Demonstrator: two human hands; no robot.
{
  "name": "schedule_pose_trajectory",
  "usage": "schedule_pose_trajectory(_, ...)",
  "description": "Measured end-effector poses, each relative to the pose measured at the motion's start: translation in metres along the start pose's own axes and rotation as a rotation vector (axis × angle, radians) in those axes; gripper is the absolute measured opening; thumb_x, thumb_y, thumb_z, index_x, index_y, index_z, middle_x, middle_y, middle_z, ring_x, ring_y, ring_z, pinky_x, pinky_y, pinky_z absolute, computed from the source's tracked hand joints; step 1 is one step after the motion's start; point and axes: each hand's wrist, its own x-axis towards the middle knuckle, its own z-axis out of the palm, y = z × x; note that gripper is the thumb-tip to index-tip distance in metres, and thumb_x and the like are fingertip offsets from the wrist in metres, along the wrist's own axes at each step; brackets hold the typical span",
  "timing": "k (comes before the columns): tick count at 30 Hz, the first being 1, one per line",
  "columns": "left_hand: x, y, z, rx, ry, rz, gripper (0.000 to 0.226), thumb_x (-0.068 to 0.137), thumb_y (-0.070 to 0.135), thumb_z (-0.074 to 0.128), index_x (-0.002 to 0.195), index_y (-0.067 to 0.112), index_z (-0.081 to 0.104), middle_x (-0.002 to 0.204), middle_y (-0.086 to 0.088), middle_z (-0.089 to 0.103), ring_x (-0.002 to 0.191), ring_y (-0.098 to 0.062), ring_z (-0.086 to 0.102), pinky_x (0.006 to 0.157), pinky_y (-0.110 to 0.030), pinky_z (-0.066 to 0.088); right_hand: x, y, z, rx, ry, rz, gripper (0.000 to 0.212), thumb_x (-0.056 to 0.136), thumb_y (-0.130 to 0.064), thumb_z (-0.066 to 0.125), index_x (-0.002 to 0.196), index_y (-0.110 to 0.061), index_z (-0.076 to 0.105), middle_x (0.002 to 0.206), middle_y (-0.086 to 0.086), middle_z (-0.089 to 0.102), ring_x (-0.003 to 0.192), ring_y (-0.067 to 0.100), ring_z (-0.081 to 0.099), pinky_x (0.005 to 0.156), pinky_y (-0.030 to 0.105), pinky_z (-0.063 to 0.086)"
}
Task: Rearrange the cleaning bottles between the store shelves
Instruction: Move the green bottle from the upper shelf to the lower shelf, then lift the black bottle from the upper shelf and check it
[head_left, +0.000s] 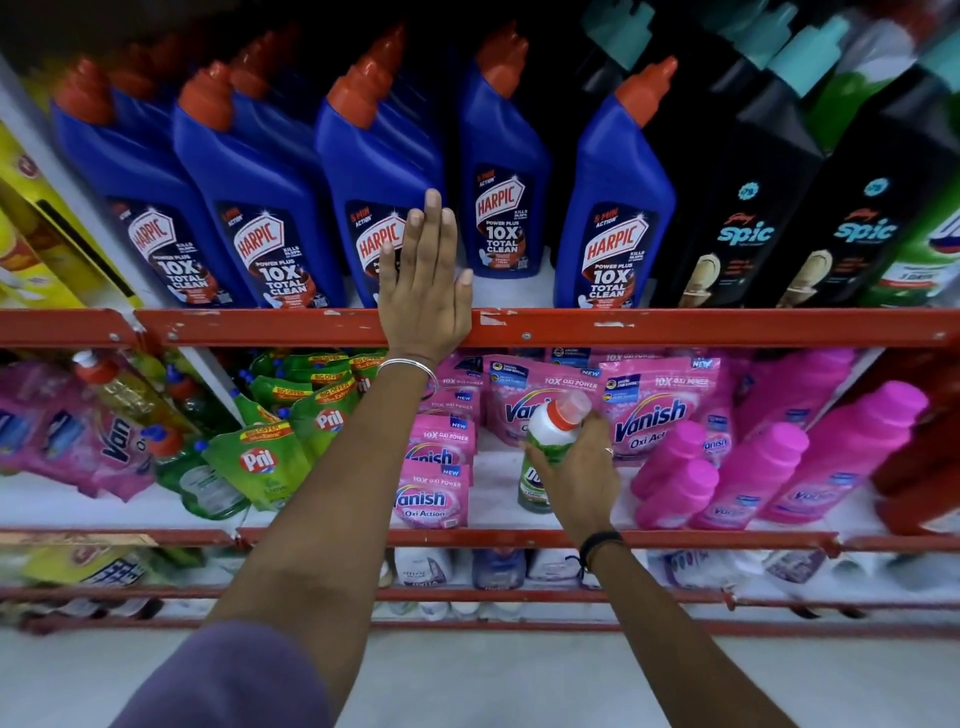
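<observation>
Currently, the left hand (422, 291) lies flat and open, fingers extended, against the front of a blue Harpic bottle (382, 171) on the upper shelf, its palm heel over the red shelf rail (675, 326). The right hand (574, 478) is closed around a small green-and-white bottle with a red cap (553, 431), holding it tilted at the middle shelf, in front of the pink Vanish pouches (654, 410) and just right of the stacked Vanish packs (434, 480). Pink Vanish bottles (753, 473) stand to the right, near the held bottle.
</observation>
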Motion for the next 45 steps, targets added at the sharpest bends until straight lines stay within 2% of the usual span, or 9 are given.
schedule_pose_trajectory(3, 0.0, 0.0, 0.001, 0.001, 0.005, -0.009, 0.061, 0.102, 0.031, 0.016, 0.153, 0.014, -0.012, 0.159, 0.003, -0.019, 0.147, -0.012, -0.013, 0.117, -0.036, -0.013, -0.006, -0.002, -0.006, -0.001, 0.007, -0.038, 0.091, 0.065, -0.055, 0.077, 0.129, -0.004, 0.038, 0.128, 0.018, 0.051, 0.113, 0.035, 0.056, 0.081, 0.05, 0.055)
schedule_pose_trajectory(6, 0.001, -0.001, 0.002, 0.008, 0.015, -0.001, 0.059, 0.103, 0.031, 0.015, 0.153, 0.012, -0.009, 0.16, 0.002, -0.016, 0.147, -0.013, -0.011, 0.118, -0.036, -0.012, 0.005, -0.029, -0.032, 0.159, 0.164, -0.067, 0.085, 0.067, -0.058, 0.074, 0.126, -0.008, 0.041, 0.133, 0.013, 0.046, 0.123, 0.027, 0.044, 0.097, 0.052, 0.046)
schedule_pose_trajectory(11, 0.0, -0.001, 0.0, 0.02, 0.019, -0.015, 0.059, 0.103, 0.032, 0.016, 0.154, 0.012, -0.007, 0.16, 0.001, -0.014, 0.148, -0.013, -0.009, 0.118, -0.037, -0.011, 0.072, -0.116, -0.114, 0.317, 0.528, -0.377, 0.071, 0.076, -0.043, 0.074, 0.126, -0.002, 0.043, 0.132, 0.02, 0.044, 0.124, 0.024, 0.037, 0.107, 0.032, 0.031)
schedule_pose_trajectory(15, 0.0, -0.001, 0.0, 0.018, 0.017, -0.02, 0.058, 0.103, 0.033, 0.014, 0.154, 0.011, -0.006, 0.161, 0.0, -0.012, 0.148, -0.013, -0.007, 0.118, -0.037, -0.009, 0.12, -0.155, -0.139, 0.05, 0.361, -0.357, 0.09, 0.076, -0.049, 0.073, 0.137, 0.002, 0.03, 0.139, 0.021, 0.038, 0.129, 0.034, 0.037, 0.101, 0.042, 0.04)
schedule_pose_trajectory(20, 0.0, -0.002, 0.0, 0.006, 0.021, -0.017, 0.059, 0.103, 0.032, 0.015, 0.154, 0.011, -0.006, 0.161, -0.001, -0.011, 0.148, -0.014, -0.006, 0.119, -0.037, -0.009, 0.136, -0.165, -0.136, -0.219, 0.331, -0.267, 0.067, 0.079, -0.052, 0.067, 0.118, -0.002, 0.045, 0.119, 0.017, 0.053, 0.112, 0.036, 0.05, 0.079, 0.044, 0.046)
schedule_pose_trajectory(26, -0.002, -0.003, 0.001, -0.018, 0.024, -0.014, 0.058, 0.103, 0.033, 0.014, 0.154, 0.011, -0.005, 0.161, -0.001, -0.01, 0.149, -0.014, -0.005, 0.12, -0.036, -0.007, 0.134, -0.177, -0.13, -0.064, 0.338, -0.336, 0.056, 0.077, -0.046, 0.071, 0.11, -0.006, 0.051, 0.113, 0.012, 0.059, 0.108, 0.033, 0.051, 0.068, 0.035, 0.036)
schedule_pose_trajectory(35, -0.002, -0.003, 0.0, -0.041, 0.014, -0.022, 0.058, 0.103, 0.033, 0.013, 0.154, 0.011, -0.005, 0.161, -0.001, -0.009, 0.149, -0.014, -0.003, 0.12, -0.037, -0.004, 0.128, -0.214, -0.097, -0.079, 0.338, -0.417, 0.058, 0.077, -0.055, 0.067, 0.103, -0.005, 0.053, 0.106, 0.013, 0.061, 0.102, 0.032, 0.055, 0.063, 0.035, 0.036)
schedule_pose_trajectory(39, -0.003, -0.003, 0.001, -0.056, 0.008, -0.026, 0.058, 0.103, 0.032, 0.013, 0.154, 0.011, -0.005, 0.162, 0.0, -0.008, 0.149, -0.014, -0.002, 0.12, -0.037, -0.001, 0.125, -0.214, -0.085, -0.117, 0.356, -0.424, 0.062, 0.077, -0.058, 0.064, 0.109, -0.006, 0.052, 0.11, 0.012, 0.061, 0.105, 0.031, 0.054, 0.062, 0.034, 0.034)
schedule_pose_trajectory(45, -0.003, -0.003, -0.001, -0.058, -0.006, -0.034, 0.058, 0.104, 0.033, 0.012, 0.154, 0.012, -0.005, 0.161, 0.0, -0.009, 0.149, -0.013, -0.003, 0.119, -0.037, -0.001, 0.115, -0.209, -0.083, -0.123, 0.354, -0.472, 0.075, 0.079, -0.065, 0.055, 0.126, -0.007, 0.049, 0.119, 0.012, 0.059, 0.108, 0.03, 0.055, 0.069, 0.041, 0.048)
